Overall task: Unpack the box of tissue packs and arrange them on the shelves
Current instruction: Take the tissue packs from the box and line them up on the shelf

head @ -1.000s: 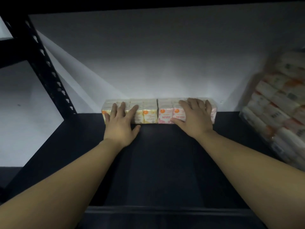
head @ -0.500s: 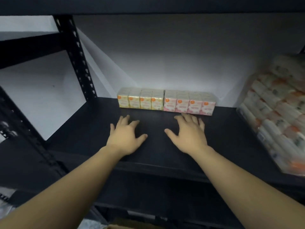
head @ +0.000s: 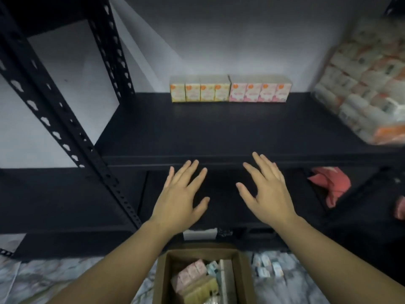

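Two hands hanging in front of the shelf (head: 219, 132) edge, palms down, fingers spread and straight. Left hand (head: 182, 198) showing a released grip, holding nothing. Right hand (head: 267, 194) likewise released, holding nothing, fingertips reaching just past the front lip of the shelf as seen from above; whether touching it, cannot tell.

Sitting at the back of the shelf against the wall: yellow packs (head: 199, 91) and pink packs (head: 259, 91), four of each, upright, side by side in one row, the yellow group on the left touching the pink group on the right. Both hands staying well apart from that row.

Leaning at the right end of the shelf: a large wrapped bundle (head: 370, 84) of white and orange tissue, blurred.

Standing on the floor below the hands: an open box (head: 162, 279), holding more packs in pink, yellow and pale blue, lying tilted. Lying beside the box on the right: small blurred packs on a patterned floor. Resting on a lower shelf to the right: a red cloth (head: 331, 183). Rising at left: a black slotted post (head: 109, 51).
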The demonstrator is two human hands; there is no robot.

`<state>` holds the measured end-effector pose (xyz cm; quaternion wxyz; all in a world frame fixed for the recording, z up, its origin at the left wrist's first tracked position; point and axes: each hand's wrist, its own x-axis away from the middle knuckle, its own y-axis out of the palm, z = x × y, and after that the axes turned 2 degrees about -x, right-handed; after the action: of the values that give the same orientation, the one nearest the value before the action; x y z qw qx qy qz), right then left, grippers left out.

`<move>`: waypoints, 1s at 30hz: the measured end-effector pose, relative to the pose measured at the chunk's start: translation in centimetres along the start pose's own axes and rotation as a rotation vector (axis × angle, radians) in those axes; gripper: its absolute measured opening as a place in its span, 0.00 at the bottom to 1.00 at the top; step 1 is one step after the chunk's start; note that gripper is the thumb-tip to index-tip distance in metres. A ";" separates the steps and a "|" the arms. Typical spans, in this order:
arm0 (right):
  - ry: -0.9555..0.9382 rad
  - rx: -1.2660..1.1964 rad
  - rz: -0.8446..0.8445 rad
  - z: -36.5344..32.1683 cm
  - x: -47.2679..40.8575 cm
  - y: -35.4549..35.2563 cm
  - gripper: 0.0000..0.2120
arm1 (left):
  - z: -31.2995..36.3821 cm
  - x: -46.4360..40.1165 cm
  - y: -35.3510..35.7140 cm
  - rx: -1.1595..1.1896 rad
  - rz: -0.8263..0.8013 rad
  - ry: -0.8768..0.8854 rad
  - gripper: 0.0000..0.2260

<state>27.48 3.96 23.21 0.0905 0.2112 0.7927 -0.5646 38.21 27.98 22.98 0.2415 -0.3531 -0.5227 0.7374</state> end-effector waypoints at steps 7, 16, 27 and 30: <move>0.180 -0.028 -0.234 0.4 10.7 6.9 0.29 | -2.2 6.8 7.6 0.130 -0.200 -0.062 0.32; 0.424 -0.150 -0.571 4.6 23.8 21.5 0.25 | -5.2 18.4 24.7 0.281 -0.433 -0.287 0.26; 0.607 -0.227 -0.732 11.3 31.9 42.6 0.26 | -10.0 26.2 46.4 0.343 -0.563 -0.535 0.26; 0.661 -0.251 -0.757 12.5 32.7 48.8 0.19 | -11.4 26.6 52.2 0.317 -0.583 -0.561 0.26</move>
<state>18.35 13.28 -35.42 -0.3506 0.0642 0.8614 -0.3617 30.83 36.55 -35.59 0.3395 0.0650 -0.5263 0.7768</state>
